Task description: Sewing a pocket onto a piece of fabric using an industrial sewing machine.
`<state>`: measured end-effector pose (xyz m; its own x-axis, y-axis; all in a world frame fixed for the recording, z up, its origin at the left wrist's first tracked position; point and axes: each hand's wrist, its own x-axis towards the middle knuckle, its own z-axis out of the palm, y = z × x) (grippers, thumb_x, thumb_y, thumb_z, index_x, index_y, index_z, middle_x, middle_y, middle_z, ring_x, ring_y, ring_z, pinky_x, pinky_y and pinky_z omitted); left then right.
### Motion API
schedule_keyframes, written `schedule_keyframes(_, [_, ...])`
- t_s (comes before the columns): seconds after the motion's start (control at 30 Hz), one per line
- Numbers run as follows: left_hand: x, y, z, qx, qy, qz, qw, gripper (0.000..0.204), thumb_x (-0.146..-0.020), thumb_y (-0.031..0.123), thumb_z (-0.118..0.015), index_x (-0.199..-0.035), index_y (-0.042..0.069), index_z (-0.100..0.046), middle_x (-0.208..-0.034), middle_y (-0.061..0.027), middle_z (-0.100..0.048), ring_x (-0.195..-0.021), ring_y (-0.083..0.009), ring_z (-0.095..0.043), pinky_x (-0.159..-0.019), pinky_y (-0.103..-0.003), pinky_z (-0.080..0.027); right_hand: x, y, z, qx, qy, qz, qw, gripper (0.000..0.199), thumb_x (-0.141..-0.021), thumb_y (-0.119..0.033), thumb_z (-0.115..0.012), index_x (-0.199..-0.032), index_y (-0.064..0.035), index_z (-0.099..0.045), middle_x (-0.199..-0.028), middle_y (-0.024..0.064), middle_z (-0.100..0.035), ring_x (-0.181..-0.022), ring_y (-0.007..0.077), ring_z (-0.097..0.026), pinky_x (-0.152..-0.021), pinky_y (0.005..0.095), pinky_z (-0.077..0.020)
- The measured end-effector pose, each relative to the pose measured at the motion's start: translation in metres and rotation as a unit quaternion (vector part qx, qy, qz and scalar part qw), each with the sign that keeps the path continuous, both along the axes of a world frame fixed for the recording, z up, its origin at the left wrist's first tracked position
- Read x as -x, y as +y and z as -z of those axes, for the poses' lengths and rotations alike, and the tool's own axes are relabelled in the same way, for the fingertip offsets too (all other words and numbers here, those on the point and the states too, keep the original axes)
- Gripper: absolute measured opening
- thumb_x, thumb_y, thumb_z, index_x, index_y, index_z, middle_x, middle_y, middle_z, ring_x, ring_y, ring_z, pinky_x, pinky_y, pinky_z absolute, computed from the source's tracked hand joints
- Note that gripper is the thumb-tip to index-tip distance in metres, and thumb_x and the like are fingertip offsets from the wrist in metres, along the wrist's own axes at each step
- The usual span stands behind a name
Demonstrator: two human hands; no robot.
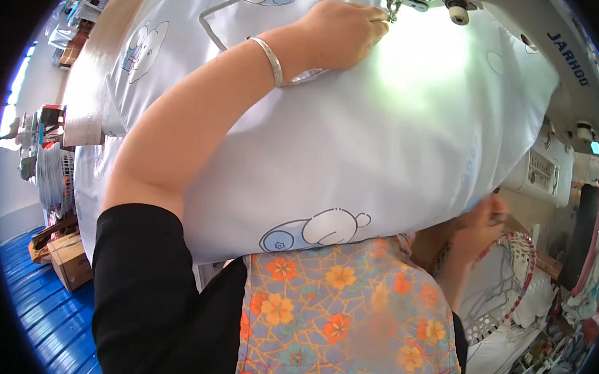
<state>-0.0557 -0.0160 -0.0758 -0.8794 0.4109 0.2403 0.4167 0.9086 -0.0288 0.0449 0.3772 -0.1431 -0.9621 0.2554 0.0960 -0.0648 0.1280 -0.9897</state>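
A large sheet of shiny white fabric (301,160) with printed cartoon animals covers the machine's bed and hangs toward my lap. My left hand (341,37) is on its far part, right beside the presser foot (391,16) of the sewing machine (557,51). The fingers there are bent and pressed together on the cloth; their tips are partly hidden. My right hand (480,227) is low at the right, just past the fabric's near edge and close to a red-rimmed basket (529,267). Motion blurs its fingers, and whether they hold anything is unclear.
A bent metal rod (213,30) stands over the cloth at the far left. White cloth pieces fill the basket at the right. A cardboard box (70,259) sits on the blue floor (55,323) at the left, below a white wire rack (56,177).
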Motion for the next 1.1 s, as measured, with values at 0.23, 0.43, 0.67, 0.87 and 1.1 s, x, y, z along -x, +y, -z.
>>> schedule_keyframes(0.23, [0.002, -0.013, -0.024, -0.049, -0.037, 0.111, 0.992, 0.03, -0.091, 0.018, -0.052, -0.109, -0.002, -0.065, -0.124, -0.0194, -0.061, -0.116, -0.0311, -0.058, -0.1, -0.038, -0.045, -0.088, -0.036, 0.001, 0.238, -0.299, -0.17, 0.908, 0.029, -0.086, -0.004, -0.066, -0.111, -0.005, -0.052, -0.091, 0.0029, -0.062, -0.061, 0.0074, -0.052, -0.047, 0.0229, -0.0396])
schedule_keyframes(0.43, [-0.002, -0.005, 0.001, -0.052, 0.027, 0.066, 0.996, 0.028, -0.093, 0.021, -0.05, -0.109, 0.004, -0.066, -0.121, -0.0117, -0.063, -0.111, -0.0261, -0.06, -0.094, -0.037, -0.049, -0.069, -0.011, -0.032, 0.205, -0.25, -0.064, 0.944, 0.04, -0.087, -0.001, -0.062, -0.124, -0.0057, -0.05, -0.09, -0.0002, -0.059, -0.058, 0.0036, -0.047, -0.044, 0.0183, -0.0315])
schedule_keyframes(0.67, [-0.006, 0.008, -0.007, -0.043, 0.021, 0.006, 0.999, 0.027, -0.093, 0.025, -0.052, -0.107, 0.008, -0.066, -0.12, -0.0051, -0.063, -0.107, -0.0232, -0.062, -0.083, -0.039, -0.053, -0.016, 0.02, -0.053, 0.12, -0.17, -0.075, 0.975, 0.051, -0.085, -0.001, -0.065, -0.132, -0.0072, -0.046, -0.1, -0.0013, -0.06, -0.065, 0.0027, -0.05, -0.05, 0.0172, -0.0354])
schedule_keyframes(0.87, [-0.009, 0.024, -0.011, -0.031, -0.003, -0.053, 0.998, 0.026, -0.092, 0.027, -0.053, -0.103, 0.008, -0.066, -0.114, -0.0087, -0.063, -0.106, -0.0253, -0.062, -0.081, -0.04, -0.054, 0.041, 0.041, -0.066, 0.006, -0.116, -0.097, 0.988, 0.053, -0.085, -0.005, -0.064, -0.135, -0.0038, -0.046, -0.096, 0.0006, -0.063, -0.062, 0.0019, -0.047, -0.049, 0.017, -0.0307])
schedule_keyframes(1.1, [-0.009, 0.03, -0.003, -0.043, 0.032, -0.039, 0.998, 0.025, -0.092, 0.027, -0.054, -0.105, 0.009, -0.065, -0.114, -0.0107, -0.062, -0.108, -0.0263, -0.06, -0.083, -0.04, -0.053, 0.09, 0.053, -0.071, -0.013, -0.107, -0.108, 0.988, 0.057, -0.085, -0.006, -0.065, -0.138, -0.0032, -0.045, -0.095, 0.0004, -0.063, -0.061, 0.003, -0.045, -0.052, 0.0173, -0.0321])
